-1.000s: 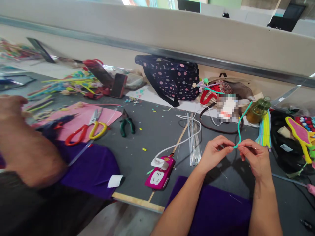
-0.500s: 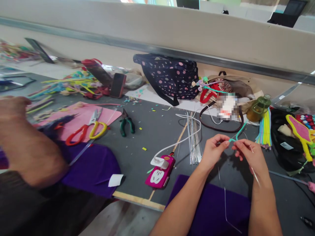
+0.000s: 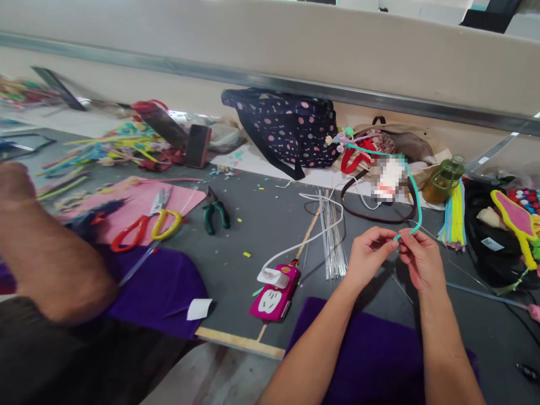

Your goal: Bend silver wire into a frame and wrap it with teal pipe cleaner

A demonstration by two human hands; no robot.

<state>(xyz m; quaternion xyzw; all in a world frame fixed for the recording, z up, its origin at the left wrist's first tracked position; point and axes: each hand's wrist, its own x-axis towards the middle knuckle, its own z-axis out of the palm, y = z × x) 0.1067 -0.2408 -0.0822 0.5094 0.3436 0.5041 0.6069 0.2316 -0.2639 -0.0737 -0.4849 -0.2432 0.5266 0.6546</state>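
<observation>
My left hand [image 3: 372, 252] and my right hand [image 3: 422, 256] meet above the right part of the table, fingertips pinched on a teal pipe cleaner [image 3: 418, 211]. From my fingers it curves up, then leftward to a cluster of small pastel flowers [image 3: 342, 139] at its far end. Thin wire [image 3: 403, 288] shows below and beside my hands; where it is fastened is hidden. A purple cloth [image 3: 363, 354] lies beneath my forearms. Left of my hands rests a bundle of silvery wires [image 3: 334, 242].
A magenta power strip [image 3: 276, 292] with a white plug and cable lies left. Further left are green-handled pliers [image 3: 216, 211], scissors [image 3: 147, 222] and a co-worker's arm [image 3: 54, 247]. Behind stand a dotted bag [image 3: 291, 129] and a bottle [image 3: 442, 180]; striped pipe cleaners [image 3: 453, 219] hang right.
My right hand has turned and drawn closer to my left. The teal pipe cleaner now arcs out wider to the right, and the wire around my hands has shifted.
</observation>
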